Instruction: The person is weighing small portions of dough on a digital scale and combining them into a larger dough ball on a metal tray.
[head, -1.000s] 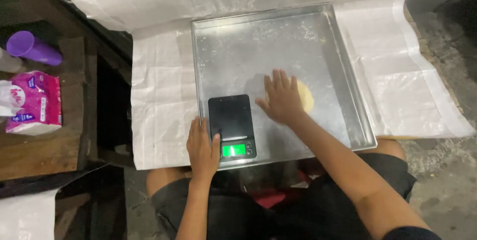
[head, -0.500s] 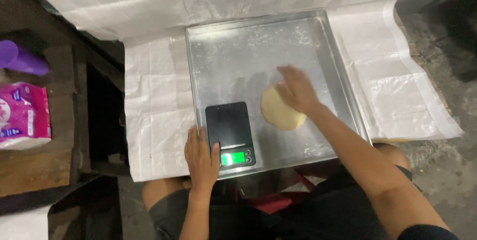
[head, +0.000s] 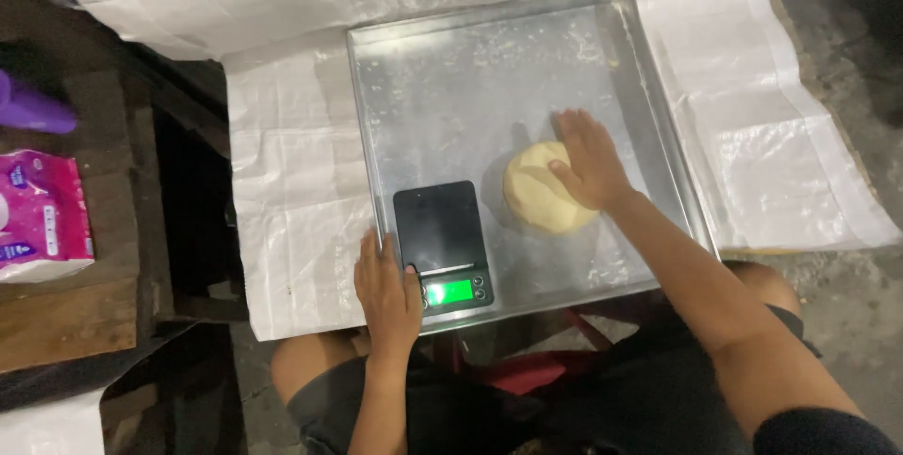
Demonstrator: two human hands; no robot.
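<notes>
Head view shows your right hand (head: 585, 165) lying on the dough (head: 544, 189) in the tray (head: 658, 144), near its right edge, fingers spread flat over the top. Your left hand (head: 388, 293) rests at the tray's front edge, fingers together, touching the scale (head: 442, 240). That dough looks soft and probably tacky, so cup it from underneath at the sides, not pinched.

A white woven plastic sheet (head: 292, 210) covers the floor. A square metal tray (head: 451, 69) lies on it at centre; bare concrete floor (head: 847, 69) shows at three o'clock.
</notes>
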